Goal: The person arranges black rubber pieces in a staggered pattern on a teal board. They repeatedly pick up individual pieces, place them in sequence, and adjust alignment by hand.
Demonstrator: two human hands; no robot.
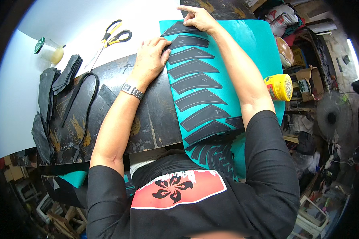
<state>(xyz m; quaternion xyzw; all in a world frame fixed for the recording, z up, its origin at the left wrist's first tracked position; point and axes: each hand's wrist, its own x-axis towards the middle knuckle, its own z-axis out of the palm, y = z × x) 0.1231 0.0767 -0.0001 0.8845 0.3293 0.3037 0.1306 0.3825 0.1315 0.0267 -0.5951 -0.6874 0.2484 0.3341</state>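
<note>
A turquoise sheet (243, 44) hangs over the table's near edge, with a column of curved black pieces (193, 68) lying along its left side. White outlines and marks show on the pieces. My right hand (199, 20) is at the topmost black piece (178, 28), index finger stretched out to the left and the other fingers bent down against the piece. My left hand (150, 57), with a metal watch on its wrist, lies flat with fingers slightly bent. Its fingertips touch the left end of the second black piece (191, 42). I see nothing held in either hand.
Yellow-and-black scissors (104, 46) lie on a white sheet (83, 20), near a glass jar with a green lid (48, 49). Black strips (48, 93) lie on the dark table (155, 115) at left. A yellow tub (278, 87) stands right of my right arm. A fan (330, 116) is farther right.
</note>
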